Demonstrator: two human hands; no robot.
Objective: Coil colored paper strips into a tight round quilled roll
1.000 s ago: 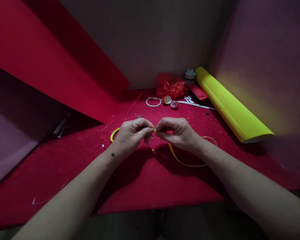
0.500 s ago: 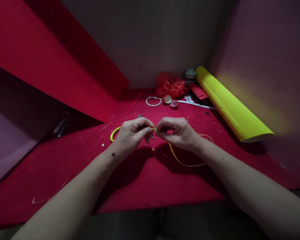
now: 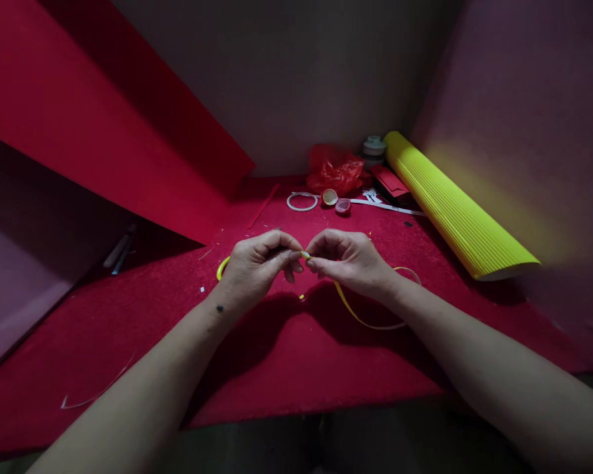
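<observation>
Two hands meet above the middle of the red surface [image 3: 277, 368]. The left hand [image 3: 259, 266] and the right hand [image 3: 348, 260] both curl inward, knuckles up, forearms running in from the lower corners. Their fingers [image 3: 286, 253] are pinched narrow on one yellow strip [image 3: 350, 313], gripped at its tip between the two hands; the rest of the strip hangs down under the right hand, loops over the surface and rises behind the right wrist. One yellow ring [image 3: 222, 266] lies just behind the left hand.

Farther back lie one white ring [image 3: 301, 201], two small caps [image 3: 336, 201] side by side, one red plastic bag [image 3: 335, 170] and one yellow ribbed roll [image 3: 454, 210] along the right. One big red sheet [image 3: 103, 125] leans at the left. No writing can be read.
</observation>
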